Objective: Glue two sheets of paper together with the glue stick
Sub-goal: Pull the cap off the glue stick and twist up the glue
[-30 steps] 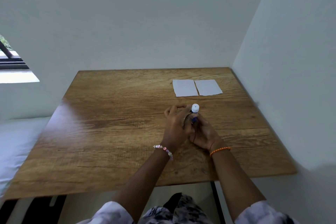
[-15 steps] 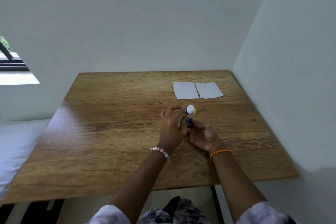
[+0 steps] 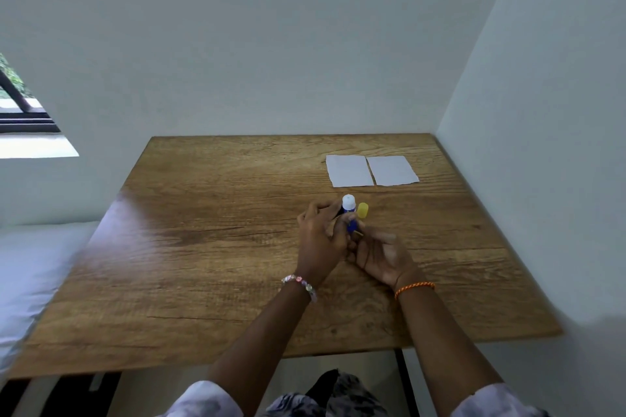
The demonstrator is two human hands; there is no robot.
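Just above the knuckles of the left hand (image 3: 320,237), the glue stick (image 3: 349,213) stands nearly upright over the wooden bench (image 3: 210,247), its white glue tip uppermost and its blue barrel below. Fingers of the left hand curl round the barrel from the left side. The right hand (image 3: 379,254) meets it from the right, fingertips pinching the lower end of the blue barrel, with its palm turned partly upward and its heel low over the bench; whether it touches the wood I cannot tell. Both hands are thus closed on the same stick and press against each other at the thumbs.

Right beside the glue tip, just past the right hand's fingertips, a yellow cap (image 3: 362,209) sits off the stick; whether it lies on the bench or is held by a fingertip I cannot tell.

Beyond both hands, farther from the person and a little to the right, 2 sheets of white paper lie flat on the bench: the left sheet (image 3: 349,170) and the right sheet (image 3: 393,170), side by side with their inner edges almost touching. Neither hand touches them.

A beaded bracelet (image 3: 299,283) circles the left wrist, and an orange cord bracelet (image 3: 414,288) circles the right.
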